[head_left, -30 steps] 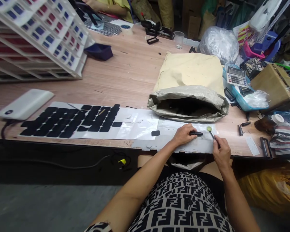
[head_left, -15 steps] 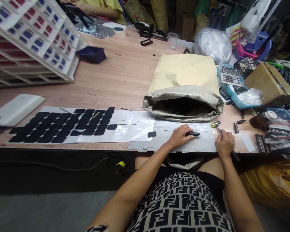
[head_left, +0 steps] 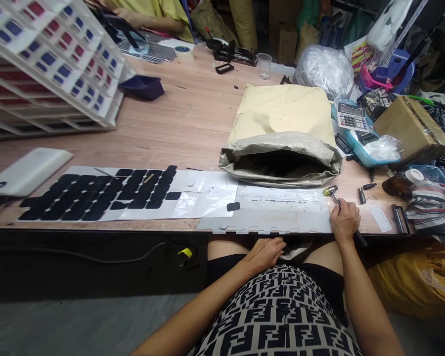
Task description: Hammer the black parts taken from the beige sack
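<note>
- At the table's near edge, the right hand [head_left: 344, 219] grips a small hammer [head_left: 333, 194] by its handle, fingers curled tight around the shaft; the yellow-tipped head lies on the table [head_left: 193, 118] just past the corner of the clear sheet [head_left: 282, 198].
- Below the edge, the left hand [head_left: 265, 252] sits low over the lap beside a pale bag [head_left: 294, 251]. Its fingers look loosely bent, but I cannot tell whether they pinch anything there.
- Risk 1: the hammer handle juts back over the table edge past the wrist, so a loosened grip could let it tip off toward the lap.
- Risk 2: nothing presses the clear sheet down, and it rests on a grey strip [head_left: 267, 223] that overhangs the edge; a nudge from the right forearm could slide both off.
- Risk 3: the open sack [head_left: 282, 160] gapes just behind the sheet, so a swing of the hammer could catch its rim.
- Risk 4: 1 loose black pad [head_left: 233, 206] lies apart from the rows of pads [head_left: 100, 194] and could be brushed away.
- Pose: the right forearm comes up from the lower right, wrist resting at the edge, knuckles up; the left forearm runs diagonally from the lower left, palm down.
</note>
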Demonstrator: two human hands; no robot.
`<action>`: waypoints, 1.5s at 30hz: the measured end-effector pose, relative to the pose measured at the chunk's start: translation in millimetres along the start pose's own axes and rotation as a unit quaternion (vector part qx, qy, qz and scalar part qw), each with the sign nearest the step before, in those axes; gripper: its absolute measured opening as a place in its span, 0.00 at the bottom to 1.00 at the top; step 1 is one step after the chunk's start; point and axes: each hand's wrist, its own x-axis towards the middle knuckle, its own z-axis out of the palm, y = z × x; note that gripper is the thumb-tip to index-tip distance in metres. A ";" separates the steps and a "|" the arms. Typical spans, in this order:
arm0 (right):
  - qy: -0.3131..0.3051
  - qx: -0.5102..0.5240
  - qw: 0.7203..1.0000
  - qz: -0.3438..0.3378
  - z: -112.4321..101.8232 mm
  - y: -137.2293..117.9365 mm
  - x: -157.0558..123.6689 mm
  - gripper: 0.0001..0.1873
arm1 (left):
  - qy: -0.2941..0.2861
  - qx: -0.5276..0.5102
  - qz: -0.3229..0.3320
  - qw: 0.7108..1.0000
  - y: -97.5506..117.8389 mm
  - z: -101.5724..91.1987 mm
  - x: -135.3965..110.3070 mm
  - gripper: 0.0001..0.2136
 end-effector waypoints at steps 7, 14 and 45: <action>0.001 0.002 1.000 -0.001 -1.3 -1.1 -1.1 0.17 | 0.044 -0.114 0.060 0.991 15.9 -41.4 12.3 0.09; -0.001 0.004 1.000 0.001 0.4 0.2 -2.1 0.17 | 0.329 -0.012 -0.211 0.920 -42.9 -152.6 100.5 0.11; -0.027 0.083 0.996 -0.005 -14.2 -3.6 -4.6 0.18 | 0.221 -0.068 -0.020 0.973 -31.3 -68.8 97.6 0.07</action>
